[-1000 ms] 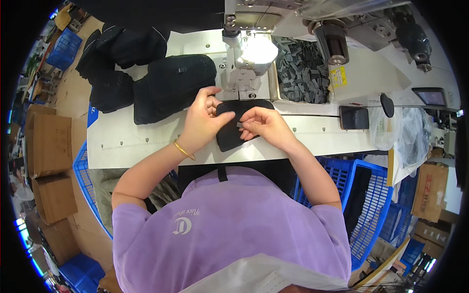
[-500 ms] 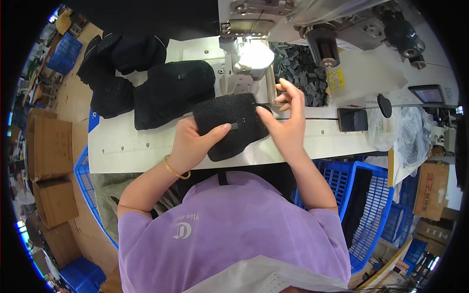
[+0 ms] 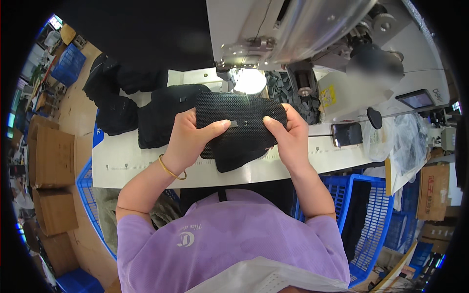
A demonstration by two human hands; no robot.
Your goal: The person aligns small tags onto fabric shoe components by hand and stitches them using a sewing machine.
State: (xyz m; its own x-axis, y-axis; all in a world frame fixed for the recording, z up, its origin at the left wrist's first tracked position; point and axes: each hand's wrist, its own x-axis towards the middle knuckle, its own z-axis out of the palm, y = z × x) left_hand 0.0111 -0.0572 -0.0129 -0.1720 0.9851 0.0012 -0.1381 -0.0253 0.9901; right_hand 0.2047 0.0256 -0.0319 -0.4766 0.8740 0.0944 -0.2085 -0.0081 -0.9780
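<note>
Right hand (image 3: 291, 139) has closed from spread fingers, now pinching the right edge of the black mesh panel (image 3: 229, 106); left hand (image 3: 187, 136) pinches the opposite edge. Grey tab (image 3: 234, 124) lies crosswise at the left thumb's tip, nearer that hand. Loose grey pieces (image 3: 308, 104) lie beyond.

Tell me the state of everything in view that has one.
Left hand, gripping black mesh piece by its left side
Right hand, gripping its right side
Black mesh piece, held spread
Machine lamp, lit
Phone, lying flat, screen looks dark
Gray pieces, loosely heaped
</note>
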